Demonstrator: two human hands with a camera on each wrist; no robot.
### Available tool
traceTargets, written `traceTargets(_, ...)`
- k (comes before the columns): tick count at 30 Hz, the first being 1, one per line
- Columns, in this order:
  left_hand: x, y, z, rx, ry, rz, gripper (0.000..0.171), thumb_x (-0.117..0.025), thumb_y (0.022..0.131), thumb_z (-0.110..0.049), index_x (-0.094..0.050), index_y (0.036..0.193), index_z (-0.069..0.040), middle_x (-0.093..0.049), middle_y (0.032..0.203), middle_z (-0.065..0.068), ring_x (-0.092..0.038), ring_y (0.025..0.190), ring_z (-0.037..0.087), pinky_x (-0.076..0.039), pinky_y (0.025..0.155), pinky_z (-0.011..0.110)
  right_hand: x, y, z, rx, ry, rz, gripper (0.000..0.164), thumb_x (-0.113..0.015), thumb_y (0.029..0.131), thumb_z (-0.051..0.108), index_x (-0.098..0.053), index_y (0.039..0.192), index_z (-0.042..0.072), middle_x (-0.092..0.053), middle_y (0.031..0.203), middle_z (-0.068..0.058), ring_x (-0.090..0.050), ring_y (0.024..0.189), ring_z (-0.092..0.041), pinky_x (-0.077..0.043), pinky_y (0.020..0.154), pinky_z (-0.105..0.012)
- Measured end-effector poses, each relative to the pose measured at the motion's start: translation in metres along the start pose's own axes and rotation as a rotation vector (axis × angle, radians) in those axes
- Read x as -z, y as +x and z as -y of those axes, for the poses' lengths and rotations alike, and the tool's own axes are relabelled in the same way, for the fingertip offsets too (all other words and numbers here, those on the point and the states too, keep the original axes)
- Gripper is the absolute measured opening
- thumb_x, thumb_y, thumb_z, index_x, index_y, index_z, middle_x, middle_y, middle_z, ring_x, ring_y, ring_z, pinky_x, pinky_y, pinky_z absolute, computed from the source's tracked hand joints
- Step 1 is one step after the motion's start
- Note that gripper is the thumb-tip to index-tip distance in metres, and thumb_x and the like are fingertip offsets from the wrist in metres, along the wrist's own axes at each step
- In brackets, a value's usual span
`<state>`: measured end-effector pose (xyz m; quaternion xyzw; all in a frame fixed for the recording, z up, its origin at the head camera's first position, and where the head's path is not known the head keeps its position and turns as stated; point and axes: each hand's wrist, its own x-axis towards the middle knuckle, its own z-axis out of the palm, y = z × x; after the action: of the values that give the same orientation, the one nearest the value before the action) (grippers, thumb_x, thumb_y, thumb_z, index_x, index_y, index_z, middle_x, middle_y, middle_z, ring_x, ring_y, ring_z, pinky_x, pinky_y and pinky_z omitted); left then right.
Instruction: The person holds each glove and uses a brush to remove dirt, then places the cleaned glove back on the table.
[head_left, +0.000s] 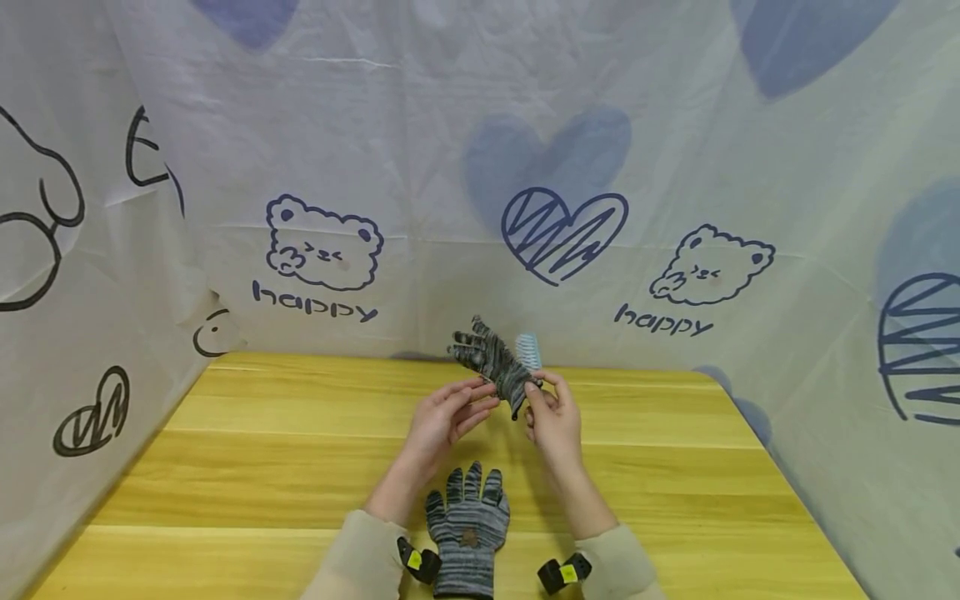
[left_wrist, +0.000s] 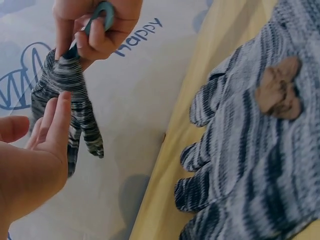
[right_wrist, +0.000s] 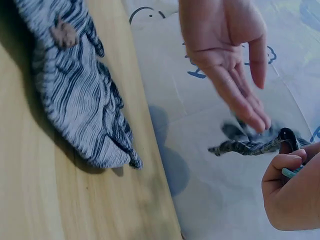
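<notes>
A grey-and-black striped knit glove (head_left: 491, 362) hangs in the air over the far part of the table, its fingers pointing up and left in the head view. My right hand (head_left: 555, 417) pinches its cuff and also grips a small brush (head_left: 528, 352) with pale bristles. The brush's teal handle (left_wrist: 102, 17) shows between the right fingers in the left wrist view. My left hand (head_left: 442, 417) has its fingers extended, fingertips at the glove's near side. A second striped glove (head_left: 468, 512) lies flat between my forearms, with a brown patch (left_wrist: 280, 90) on it.
The wooden table (head_left: 262, 467) runs back to a white cloth backdrop (head_left: 442, 275) printed with hearts and bears. More cloth hangs along the left and right sides. Black wrist cameras sit on both cuffs, beside the lying glove.
</notes>
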<state>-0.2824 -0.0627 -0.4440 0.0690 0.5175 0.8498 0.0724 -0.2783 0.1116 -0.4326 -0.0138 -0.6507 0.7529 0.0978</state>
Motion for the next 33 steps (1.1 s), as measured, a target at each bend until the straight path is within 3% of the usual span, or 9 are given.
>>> traceTargets(5, -0.004, 0.000, 0.009, 0.062, 0.060, 0.020, 0.041, -0.046, 0.111, -0.011, -0.050, 0.144, 0.012, -0.060, 0.140, 0.029, -0.071, 0.115, 0.026, -0.056, 0.102, 0.037, 0.003, 0.002, 0.000, -0.026, 0.072, -0.027, 0.020, -0.057, 0.108, 0.012, -0.058, 0.128, 0.011, -0.048, 0.066, 0.001, -0.043, 0.060, -0.011, -0.034, 0.046, -0.018)
traceTargets(9, -0.006, 0.000, 0.014, 0.144, 0.094, 0.080, 0.045, -0.045, 0.111, -0.014, -0.049, 0.143, 0.016, -0.060, 0.138, 0.031, -0.069, 0.118, 0.032, -0.054, 0.104, 0.039, 0.002, 0.002, -0.001, -0.019, 0.114, -0.016, 0.019, -0.057, 0.108, 0.009, -0.057, 0.127, 0.010, -0.047, 0.066, -0.001, -0.042, 0.059, -0.011, -0.034, 0.046, -0.018)
traceTargets(14, -0.008, 0.000, 0.017, 0.209, 0.032, 0.154, 0.050, -0.041, 0.113, -0.024, -0.047, 0.141, 0.018, -0.067, 0.130, 0.028, -0.069, 0.118, 0.032, -0.052, 0.106, 0.038, -0.001, 0.000, -0.001, -0.024, 0.127, 0.009, 0.019, -0.057, 0.108, 0.009, -0.057, 0.127, 0.009, -0.048, 0.066, 0.000, -0.042, 0.058, -0.008, -0.033, 0.046, -0.017)
traceTargets(19, -0.009, 0.001, 0.015, 0.154, -0.056, 0.082, 0.030, -0.047, 0.112, -0.020, -0.057, 0.124, 0.006, -0.073, 0.106, 0.006, -0.073, 0.101, 0.017, -0.057, 0.098, 0.028, -0.003, -0.002, -0.004, -0.026, 0.075, 0.016, 0.022, -0.061, 0.107, 0.015, -0.058, 0.128, 0.010, -0.048, 0.067, 0.002, -0.041, 0.057, -0.007, -0.032, 0.046, -0.017)
traceTargets(24, -0.010, 0.002, 0.014, 0.064, -0.088, -0.025, 0.016, -0.050, 0.110, -0.010, -0.059, 0.099, -0.002, -0.070, 0.098, 0.005, -0.074, 0.092, 0.015, -0.061, 0.087, 0.025, -0.004, -0.002, -0.008, 0.065, -0.076, -0.040, 0.025, -0.067, 0.103, 0.017, -0.065, 0.126, 0.006, -0.056, 0.076, 0.003, -0.041, 0.057, -0.005, -0.035, 0.049, -0.018)
traceTargets(28, -0.010, 0.003, 0.013, 0.001, -0.118, -0.093, 0.013, -0.052, 0.108, -0.005, -0.058, 0.097, -0.003, -0.068, 0.093, 0.004, -0.071, 0.085, 0.009, -0.060, 0.077, 0.019, -0.005, -0.001, -0.013, 0.137, -0.176, -0.068, 0.022, -0.070, 0.101, 0.013, -0.069, 0.121, 0.003, -0.069, 0.100, -0.008, -0.056, 0.078, -0.006, -0.048, 0.066, -0.018)
traceTargets(30, -0.009, 0.004, 0.012, -0.016, -0.121, -0.123, 0.010, -0.053, 0.107, -0.004, -0.060, 0.100, -0.003, -0.069, 0.092, 0.001, -0.069, 0.082, 0.007, -0.059, 0.073, 0.017, -0.006, -0.001, -0.015, 0.146, -0.202, -0.064, 0.022, -0.071, 0.100, 0.012, -0.070, 0.120, 0.002, -0.071, 0.111, -0.013, -0.060, 0.092, -0.009, -0.050, 0.077, -0.019)
traceTargets(33, -0.009, 0.005, 0.010, -0.029, -0.102, -0.163, 0.006, -0.057, 0.105, -0.003, -0.060, 0.101, -0.001, -0.068, 0.086, -0.003, -0.065, 0.077, 0.004, -0.056, 0.066, 0.015, -0.007, -0.001, -0.018, 0.132, -0.228, -0.048, 0.022, -0.071, 0.100, 0.013, -0.071, 0.120, 0.003, -0.071, 0.116, -0.016, -0.061, 0.098, -0.012, -0.051, 0.081, -0.020)
